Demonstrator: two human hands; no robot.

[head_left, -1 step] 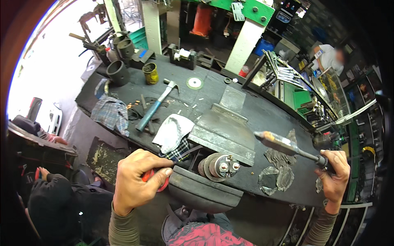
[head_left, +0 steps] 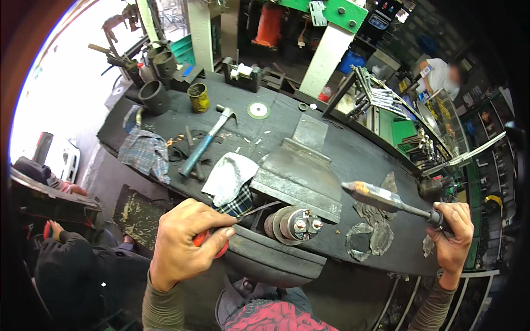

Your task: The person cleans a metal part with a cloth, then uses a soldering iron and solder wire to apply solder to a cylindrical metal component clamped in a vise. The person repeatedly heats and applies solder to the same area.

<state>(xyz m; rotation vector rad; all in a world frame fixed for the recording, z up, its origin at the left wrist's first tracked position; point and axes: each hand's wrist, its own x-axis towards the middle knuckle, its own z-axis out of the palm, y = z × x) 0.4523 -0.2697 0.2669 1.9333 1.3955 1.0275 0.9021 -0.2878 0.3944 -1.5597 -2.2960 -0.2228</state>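
Note:
A cylindrical solenoid-like part (head_left: 292,225), with two bright terminals on its dark end face, sits between the jaws of a large bench vise (head_left: 276,256). My left hand (head_left: 190,243) is closed around a red-handled tool (head_left: 200,238) just left of the vise. From its fingertips a thin grey metal strip (head_left: 259,209) points toward the part. On the right, my right hand (head_left: 454,237) grips the dark handle end of a heavy soldering iron (head_left: 375,197). Its wedge-shaped head, brownish at the tip, hangs above the bench, apart from the part.
On the dark bench (head_left: 364,149) lie a claw hammer (head_left: 207,142), a white cloth (head_left: 229,177), a plaid rag (head_left: 144,151) and a round disc (head_left: 258,110). A yellow-stained cup (head_left: 199,98) stands behind. Tools fill a rack (head_left: 386,99). People are at far right and lower left.
The whole view has shifted slightly, so the bench appears a little further left. Both hands keep their holds.

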